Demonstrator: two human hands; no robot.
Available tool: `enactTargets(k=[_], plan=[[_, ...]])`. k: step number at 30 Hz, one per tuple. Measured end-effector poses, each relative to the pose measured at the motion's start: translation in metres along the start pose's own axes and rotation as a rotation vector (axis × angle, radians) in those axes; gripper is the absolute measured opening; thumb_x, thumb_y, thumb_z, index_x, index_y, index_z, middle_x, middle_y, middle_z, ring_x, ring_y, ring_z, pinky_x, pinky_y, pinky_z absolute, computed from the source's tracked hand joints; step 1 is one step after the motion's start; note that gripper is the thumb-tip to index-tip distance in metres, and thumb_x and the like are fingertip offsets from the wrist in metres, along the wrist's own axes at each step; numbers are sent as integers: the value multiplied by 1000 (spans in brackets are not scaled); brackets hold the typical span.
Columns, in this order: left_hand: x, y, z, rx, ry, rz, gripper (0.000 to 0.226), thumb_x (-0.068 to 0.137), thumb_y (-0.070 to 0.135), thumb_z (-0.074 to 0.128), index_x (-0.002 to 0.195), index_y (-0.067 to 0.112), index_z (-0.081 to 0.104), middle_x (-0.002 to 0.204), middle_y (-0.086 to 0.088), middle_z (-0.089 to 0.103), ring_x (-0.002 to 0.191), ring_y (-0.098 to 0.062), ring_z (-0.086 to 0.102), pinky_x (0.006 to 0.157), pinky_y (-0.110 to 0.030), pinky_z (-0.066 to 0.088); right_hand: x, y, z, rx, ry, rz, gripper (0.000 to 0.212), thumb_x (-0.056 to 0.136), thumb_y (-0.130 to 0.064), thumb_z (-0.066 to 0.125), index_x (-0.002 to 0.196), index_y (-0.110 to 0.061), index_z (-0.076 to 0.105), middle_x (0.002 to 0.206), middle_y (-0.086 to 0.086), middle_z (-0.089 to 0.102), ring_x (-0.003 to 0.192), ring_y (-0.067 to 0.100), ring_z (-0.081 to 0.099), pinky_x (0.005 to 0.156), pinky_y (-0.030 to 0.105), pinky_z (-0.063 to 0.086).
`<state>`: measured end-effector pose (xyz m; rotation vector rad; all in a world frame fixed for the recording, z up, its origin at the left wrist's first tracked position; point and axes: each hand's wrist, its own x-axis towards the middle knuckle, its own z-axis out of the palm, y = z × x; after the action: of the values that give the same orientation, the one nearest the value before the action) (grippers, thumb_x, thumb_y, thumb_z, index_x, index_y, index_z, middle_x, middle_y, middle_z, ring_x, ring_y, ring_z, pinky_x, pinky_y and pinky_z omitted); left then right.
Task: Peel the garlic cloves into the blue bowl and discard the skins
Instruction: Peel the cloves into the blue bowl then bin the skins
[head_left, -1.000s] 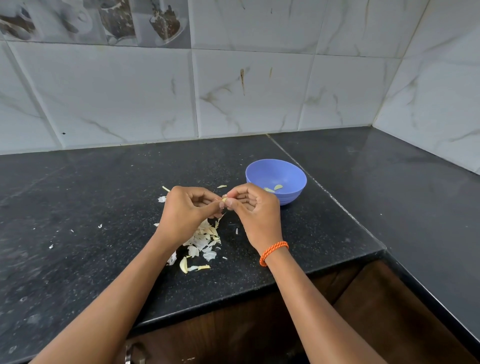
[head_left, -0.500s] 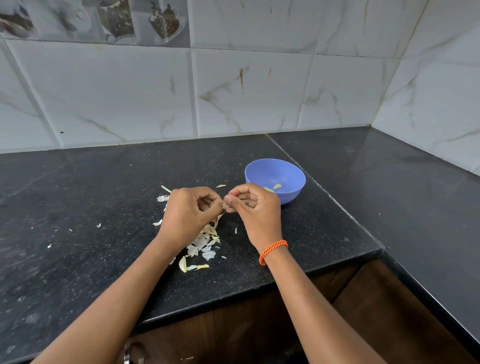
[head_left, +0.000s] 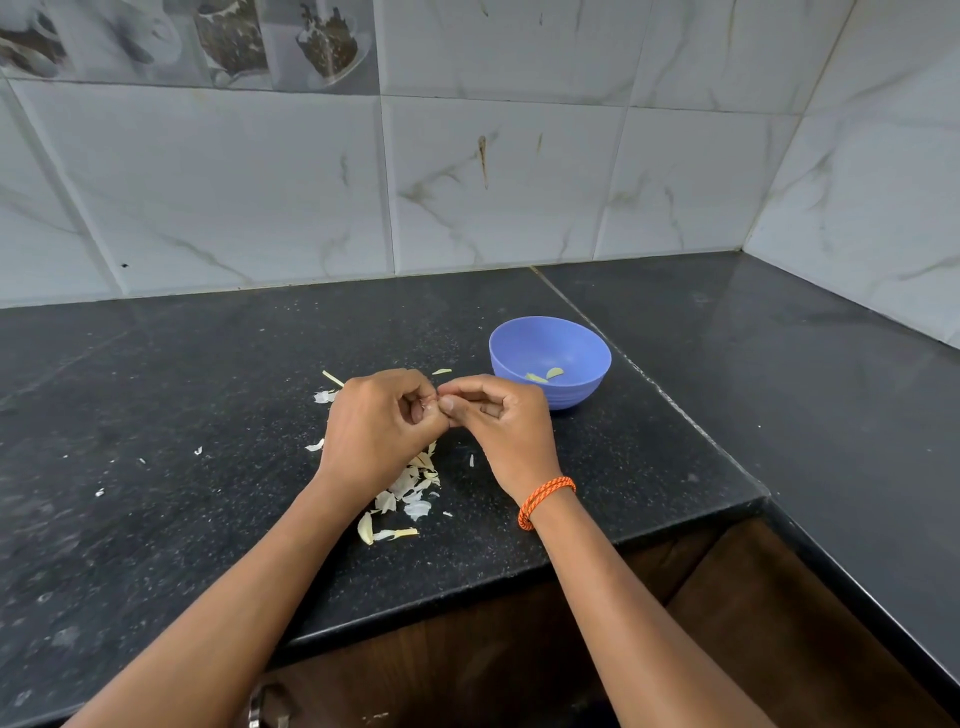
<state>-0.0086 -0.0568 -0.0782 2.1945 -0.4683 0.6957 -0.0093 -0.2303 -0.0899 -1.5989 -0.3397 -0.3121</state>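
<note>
On the black speckled stone worktop, papery white garlic skins lie undiscarded at seven o'clock; left hand and right hand pinch a barely visible clove together; at two o'clock, round blue plastic bowl holds two peeled pieces, so peeling looks midway.

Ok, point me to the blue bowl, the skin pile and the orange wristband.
blue bowl (head_left: 582, 345): head view, far inner wall.
skin pile (head_left: 410, 488): head view, middle of heap.
orange wristband (head_left: 545, 500): head view, top of band.
</note>
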Motion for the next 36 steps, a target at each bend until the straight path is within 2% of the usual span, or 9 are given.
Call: enactTargets(k=[3,10,12,14,17,22,25,28,36], plan=[[0,-1,2,-99,-29,-82,21,85,20,81,69,23,67,59,3,64,56,-13,59,52,-32,48,0,0,-1,10,-4,-1,12,93,1,77,103,-4,83,95,4,82,88,23,80,81,33,66],[0,1,-1,-328,-82,-198,17,85,19,81,71,16,72,65,-13,64,59,-12,50,56,-31,46,0,1,-1,29,-15,21,22,94,1,76,115,-6,78,99,6,82,92,25,80,87,45,66],[1,2,-2,-381,-74,-227,16,85,23,79,72,14,72,67,-21,63,59,-17,51,57,-30,46,0,-1,-2,53,-21,21,28,95,1,76,122,-7,74,100,8,82,94,25,79,89,41,65],[2,3,-2,-399,-70,-244,17,91,12,77,74,11,73,68,-25,63,58,-19,54,57,-31,47,-1,-2,-2,56,-21,12,33,94,-3,78,126,-10,71,100,7,82,94,24,79,91,40,64],[3,3,-1,-399,-63,-248,21,96,2,72,76,9,72,69,-24,63,56,-21,57,56,-32,50,-1,-2,-3,62,-15,25,36,94,-4,79,128,-13,71,101,6,82,94,24,80,93,43,64],[3,-4,1,-356,-45,-216,18,95,12,69,77,13,70,69,-18,64,61,-39,57,58,-44,49,-1,0,-2,59,-13,49,35,95,0,75,127,-14,70,101,8,82,93,25,80,92,47,64],[3,-3,1,-358,-58,-201,15,91,21,66,78,16,70,68,-16,64,60,-35,56,59,-46,49,-1,-1,-1,117,-35,79,32,98,5,69,126,-9,69,104,13,80,94,30,80,89,50,65],[3,-4,0,-356,-85,-194,16,94,13,67,79,17,71,70,-15,66,66,-42,58,61,-48,51,-1,-1,-1,125,-59,115,32,95,10,66,121,-7,71,108,14,78,95,32,79,88,52,65],[3,-6,0,-292,-41,-208,14,91,25,65,78,21,69,69,-6,65,67,-36,59,62,-47,52,0,-3,-1,24,-23,104,28,93,3,75,118,-9,74,108,8,79,89,24,79,85,36,65]])
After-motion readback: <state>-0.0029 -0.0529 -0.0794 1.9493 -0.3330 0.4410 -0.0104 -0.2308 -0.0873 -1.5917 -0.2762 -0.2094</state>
